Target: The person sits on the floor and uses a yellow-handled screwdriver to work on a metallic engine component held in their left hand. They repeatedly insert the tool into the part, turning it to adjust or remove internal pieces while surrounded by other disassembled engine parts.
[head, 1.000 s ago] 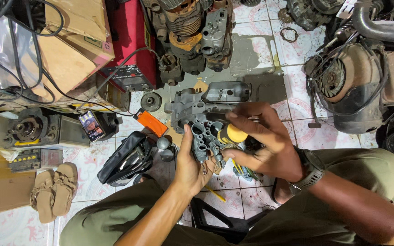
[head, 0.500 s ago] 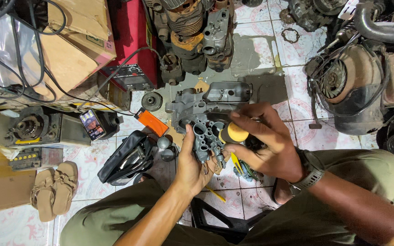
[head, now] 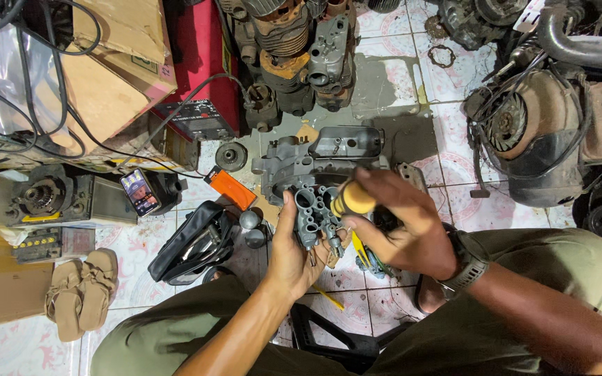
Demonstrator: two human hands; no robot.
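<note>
Two hands busy: left hand [head: 294, 254] cups the small grey cast-metal carburettor body [head: 317, 216] above the tiled floor [head: 398, 83]; right hand [head: 402, 230], fingers closed round a yellow-handled screwdriver [head: 354, 199], tip probably seated; body looks part-stripped, still unfinished

tool shaft hidden behind right hand [head: 402, 223], cardboard box [head: 116, 42] cut off above

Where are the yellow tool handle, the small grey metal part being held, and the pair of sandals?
yellow tool handle [head: 354, 200], head view, rounded end of the grip.
grey metal part [head: 313, 212], head view, its ported face.
sandals [head: 81, 291], head view, the straps.
</note>
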